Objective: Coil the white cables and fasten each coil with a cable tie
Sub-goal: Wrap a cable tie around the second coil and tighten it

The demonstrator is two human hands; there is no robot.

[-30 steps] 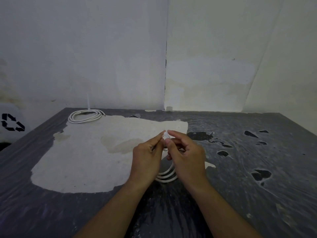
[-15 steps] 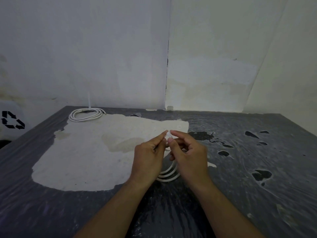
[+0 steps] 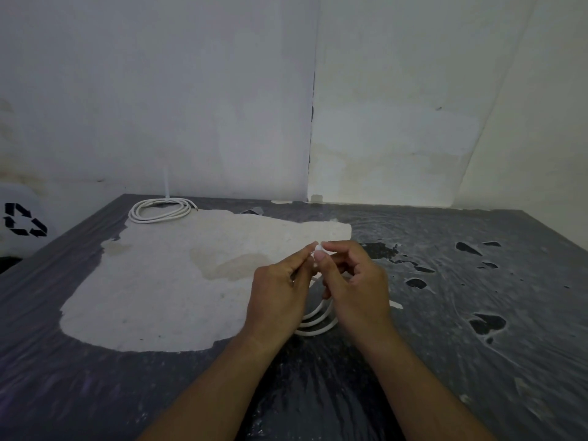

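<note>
While one coil (image 3: 160, 210) sits tied at the back, both hands (image 3: 280, 291) (image 3: 356, 288) pinch a tie (image 3: 318, 247) on the second coil (image 3: 316, 323), so it's nearly done.

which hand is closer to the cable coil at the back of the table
Left. The left hand lies on the same side as the far coil, though well short of it; the right hand sits farther right. Both pinch something small and white over the near coil.

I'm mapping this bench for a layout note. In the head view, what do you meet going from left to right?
Recycling-symbol container → far cable coil → pale patch on the table → left hand → right hand → dark holes in the table covering.
</note>
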